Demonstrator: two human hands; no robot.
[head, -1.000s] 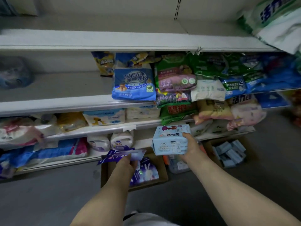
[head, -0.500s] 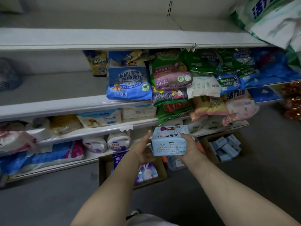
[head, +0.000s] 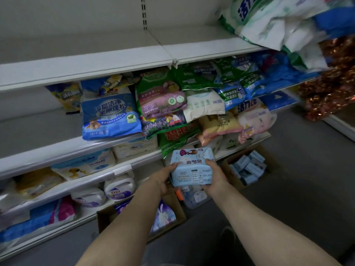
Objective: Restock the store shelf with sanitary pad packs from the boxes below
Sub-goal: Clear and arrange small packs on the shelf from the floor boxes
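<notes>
A light blue sanitary pad pack (head: 190, 167) is held in front of the lower shelves, between both hands. My left hand (head: 163, 179) grips its left side with the thumb on the front. My right hand (head: 216, 177) grips its right side, fingers curled over the top corner. Below on the floor, a cardboard box (head: 172, 215) holds purple packs with a rabbit picture (head: 163, 217). A second cardboard box (head: 230, 169) to the right holds several light blue packs (head: 247, 167). The white shelf (head: 86, 58) above is bare across its left and middle.
Detergent bags in blue (head: 110, 114), green (head: 163, 96) and pink (head: 255, 120) crowd the middle shelves. White bags (head: 278, 22) overhang the top right. A clear plastic bin (head: 194, 196) sits between the boxes. Bottles (head: 119, 188) stand on the low shelf. Grey floor (head: 288, 208) lies to the right.
My left hand let go of the purple pack and rose to take the blue pack's left side. Both hands now hold it, and the view has tilted upward and to the right.
</notes>
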